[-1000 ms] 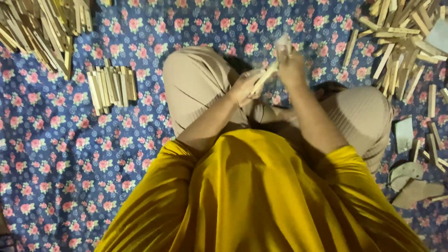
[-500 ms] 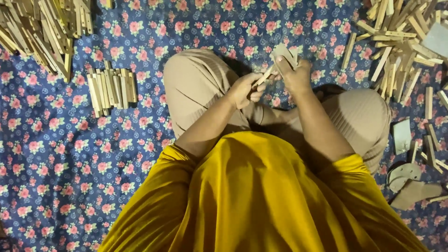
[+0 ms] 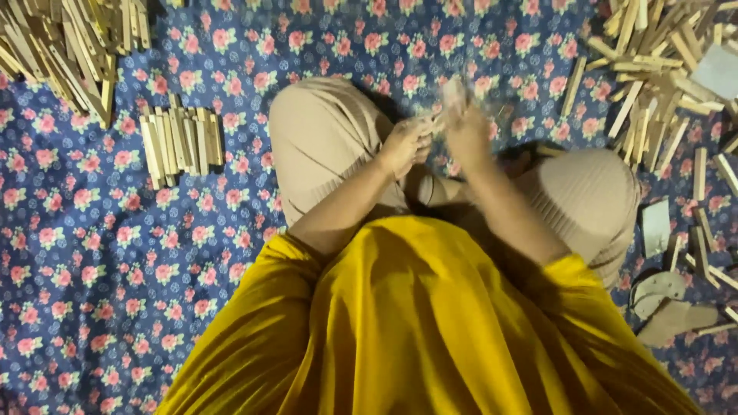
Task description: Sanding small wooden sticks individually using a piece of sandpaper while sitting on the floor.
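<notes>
Left hand: the left hand (image 3: 406, 144) is held above the left knee, fingers curled tightly around the near end of a small wooden piece.
Right hand: the right hand (image 3: 466, 131) is raised just beside the left one, fingers closed on the far end of the same piece; it is blurred, so the exact finger placement cannot be told.
Held piece: the small wooden piece (image 3: 452, 96) is seen between the two hands, pale and smeared by blur; its exact shape cannot be told. It is held in the air over the lap, clear of the cloth.
Seating: the person is seen from above, seated cross-legged in beige trousers (image 3: 323, 138) and a yellow top (image 3: 415, 330).
Ground: a blue floral cloth (image 3: 115, 253) is spread under everything.
Neat row: a small group of wooden sticks (image 3: 181, 142) is laid side by side on the cloth, well apart from the left knee.
Upper left heap: a larger pile of wooden sticks (image 3: 69, 42) is stacked at the picture's top left corner.
Upper right heap: a loose scatter of wooden sticks (image 3: 661, 69) is spread at the top right, beyond the right knee.
Right edge: a few flat pale offcuts (image 3: 665, 296) are lying near the right knee.
</notes>
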